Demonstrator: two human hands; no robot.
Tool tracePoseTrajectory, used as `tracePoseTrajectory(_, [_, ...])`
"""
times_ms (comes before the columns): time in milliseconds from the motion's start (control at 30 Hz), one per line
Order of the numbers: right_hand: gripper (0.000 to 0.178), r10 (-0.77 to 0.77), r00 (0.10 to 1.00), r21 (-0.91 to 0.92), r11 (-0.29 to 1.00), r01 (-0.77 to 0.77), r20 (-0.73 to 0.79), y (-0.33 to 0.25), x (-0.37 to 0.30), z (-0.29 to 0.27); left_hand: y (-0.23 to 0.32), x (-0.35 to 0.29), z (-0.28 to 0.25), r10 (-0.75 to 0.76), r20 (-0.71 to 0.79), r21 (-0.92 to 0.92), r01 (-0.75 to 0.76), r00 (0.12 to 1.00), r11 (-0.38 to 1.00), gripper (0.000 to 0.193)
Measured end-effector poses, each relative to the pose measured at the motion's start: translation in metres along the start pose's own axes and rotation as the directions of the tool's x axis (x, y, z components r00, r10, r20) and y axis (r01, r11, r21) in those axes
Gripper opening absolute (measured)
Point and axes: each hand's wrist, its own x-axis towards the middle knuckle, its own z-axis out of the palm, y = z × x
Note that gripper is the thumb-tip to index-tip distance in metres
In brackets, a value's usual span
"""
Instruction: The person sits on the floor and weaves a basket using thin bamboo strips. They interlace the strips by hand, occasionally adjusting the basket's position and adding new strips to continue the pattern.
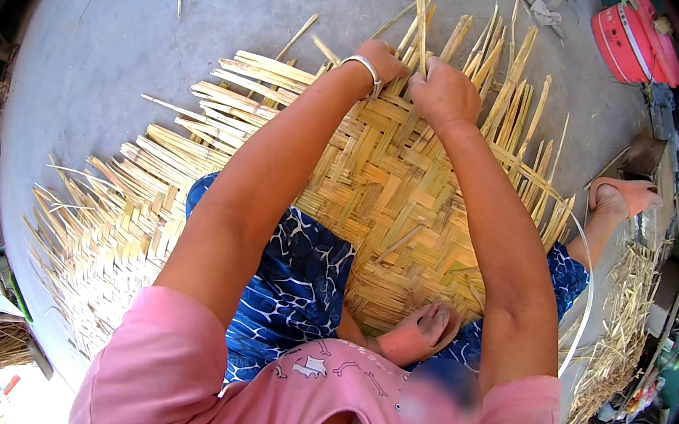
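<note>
Mat [394, 185] centre is woven tight; loose strips [493, 61] still stick out all round the edge. Left hand [382, 58] and right hand [443, 93] both pinch strips at the far edge.

One woven mat [377, 183], two slippers [418, 333]

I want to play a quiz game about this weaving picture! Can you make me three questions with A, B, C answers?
1. Where are both hands?
A. At the far edge of the woven bamboo-strip mat
B. On the red round container
C. On the grey concrete floor

2. What colour is the shirt?
A. Green
B. Pink
C. White

3. What is the left hand doing?
A. Lying flat and open
B. Waving in the air
C. Gripping upright strips

Answers: A, both the left and the right hand sit at that edge; B, the sleeves are pink; C, its fingers close on the strips.
</note>
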Motion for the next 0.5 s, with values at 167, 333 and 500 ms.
tracePoseTrajectory(167, [0.026,0.078,0.997,0.043,0.996,-0.078,-0.009,-0.001,-0.004,-0.003,-0.001,-0.01,-0.006,-0.051,0.201,-0.481,0.143,0.978,0.865,0.024])
tracePoseTrajectory(333, [0.033,0.136,0.989,0.126,0.984,-0.128,-0.059,0.003,-0.007,0.004,-0.005,-0.015,-0.009,-0.036,0.224,-0.612,0.169,0.974,0.773,0.018])
tracePoseTrajectory(500, [0.031,0.164,0.98,0.189,0.972,-0.141,-0.11,0.005,-0.007,0.011,-0.01,-0.009,-0.007,-0.004,0.231,-0.627,0.153,0.973,0.764,0.021])
